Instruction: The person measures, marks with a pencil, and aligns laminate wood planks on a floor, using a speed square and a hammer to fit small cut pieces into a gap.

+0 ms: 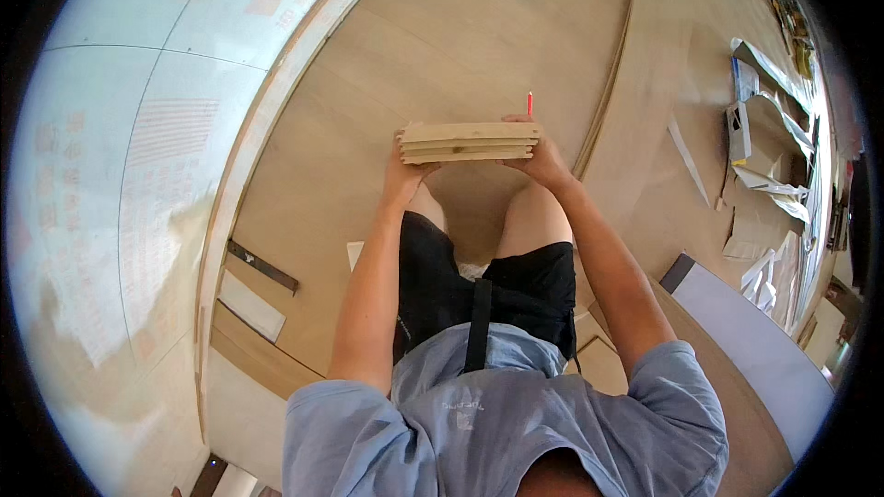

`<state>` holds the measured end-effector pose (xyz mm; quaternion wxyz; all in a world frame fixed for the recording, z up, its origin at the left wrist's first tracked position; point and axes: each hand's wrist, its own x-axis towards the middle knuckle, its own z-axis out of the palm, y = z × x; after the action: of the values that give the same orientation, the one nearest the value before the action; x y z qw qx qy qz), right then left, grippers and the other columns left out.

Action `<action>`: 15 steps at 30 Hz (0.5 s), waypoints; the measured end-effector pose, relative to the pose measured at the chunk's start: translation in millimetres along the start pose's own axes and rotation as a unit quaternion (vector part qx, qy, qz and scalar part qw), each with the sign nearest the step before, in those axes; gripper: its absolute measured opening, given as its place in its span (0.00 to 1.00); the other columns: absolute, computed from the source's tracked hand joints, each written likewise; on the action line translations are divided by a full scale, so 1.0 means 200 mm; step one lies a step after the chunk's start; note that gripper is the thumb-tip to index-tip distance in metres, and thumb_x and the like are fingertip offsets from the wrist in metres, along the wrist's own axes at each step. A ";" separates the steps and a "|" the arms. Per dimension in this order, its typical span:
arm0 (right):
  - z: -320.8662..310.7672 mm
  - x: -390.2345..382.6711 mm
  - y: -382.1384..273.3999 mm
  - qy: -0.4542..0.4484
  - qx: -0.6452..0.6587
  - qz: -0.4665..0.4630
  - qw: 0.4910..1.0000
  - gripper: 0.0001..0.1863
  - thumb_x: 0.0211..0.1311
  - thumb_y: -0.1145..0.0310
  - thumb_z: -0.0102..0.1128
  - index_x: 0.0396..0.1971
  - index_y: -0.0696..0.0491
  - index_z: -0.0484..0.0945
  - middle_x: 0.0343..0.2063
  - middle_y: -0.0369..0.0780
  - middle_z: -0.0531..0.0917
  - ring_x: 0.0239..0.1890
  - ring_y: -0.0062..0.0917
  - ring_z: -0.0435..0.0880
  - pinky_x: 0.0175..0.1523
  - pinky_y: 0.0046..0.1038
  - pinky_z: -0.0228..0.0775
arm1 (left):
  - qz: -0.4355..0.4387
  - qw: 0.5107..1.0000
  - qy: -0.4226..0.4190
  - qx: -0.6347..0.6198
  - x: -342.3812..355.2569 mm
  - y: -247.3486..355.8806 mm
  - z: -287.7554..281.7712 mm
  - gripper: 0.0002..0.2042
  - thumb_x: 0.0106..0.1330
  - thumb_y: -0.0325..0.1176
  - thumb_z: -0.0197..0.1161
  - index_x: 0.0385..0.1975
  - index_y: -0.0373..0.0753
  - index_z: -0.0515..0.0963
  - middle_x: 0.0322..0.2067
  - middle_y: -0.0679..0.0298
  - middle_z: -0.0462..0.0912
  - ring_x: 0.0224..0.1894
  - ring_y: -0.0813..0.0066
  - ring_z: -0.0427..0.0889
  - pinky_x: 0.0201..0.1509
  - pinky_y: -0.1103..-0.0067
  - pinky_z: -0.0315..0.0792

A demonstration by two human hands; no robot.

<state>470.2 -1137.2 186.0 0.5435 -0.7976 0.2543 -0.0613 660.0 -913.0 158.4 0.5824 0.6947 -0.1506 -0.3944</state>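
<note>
We clamp the stack of three wood planks (470, 142) endwise between left hand (402, 177) and right hand (541, 161), which also pinches a red pencil (529, 102), so uneven squeeze between our grips could let the middle plank slide out onto the wood floor (460, 28).

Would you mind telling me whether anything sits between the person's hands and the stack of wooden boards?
Nothing visible does. The left hand and the right hand already grip the ends of the stack of wooden boards directly; a red pencil sticks up behind the right hand, not between.
</note>
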 end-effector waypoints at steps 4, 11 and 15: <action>-0.03 -0.06 -0.15 0.011 -0.034 0.025 0.999 0.45 0.47 0.73 0.79 0.66 0.52 0.64 0.63 0.42 0.72 0.64 0.34 0.73 0.68 0.33 0.66 | 0.061 0.978 0.013 0.197 -0.02 0.00 -0.01 0.44 0.48 0.27 0.80 0.68 0.40 0.63 0.63 0.61 0.71 0.64 0.68 0.71 0.67 0.72 0.70; 0.00 -0.15 -0.25 0.069 -0.014 0.011 0.997 0.47 0.50 0.68 0.77 0.69 0.49 0.59 0.66 0.46 0.69 0.68 0.39 0.68 0.68 0.38 0.65 | 0.003 0.995 -0.046 0.094 -0.09 0.16 0.03 0.51 0.54 0.24 0.76 0.75 0.42 0.47 0.71 0.61 0.61 0.69 0.69 0.65 0.73 0.71 0.62; -0.01 -0.14 -0.25 0.057 -0.055 0.026 0.997 0.46 0.54 0.61 0.75 0.69 0.52 0.58 0.65 0.48 0.70 0.70 0.41 0.66 0.69 0.40 0.63 | 0.025 0.996 -0.070 0.042 -0.05 0.06 -0.02 0.50 0.56 0.23 0.74 0.75 0.41 0.46 0.67 0.60 0.69 0.66 0.68 0.70 0.69 0.72 0.67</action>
<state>462.5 -1112.9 236.7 0.4850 -0.8146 0.3084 -0.0781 659.1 -907.7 174.2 0.5506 0.6850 -0.2246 -0.4209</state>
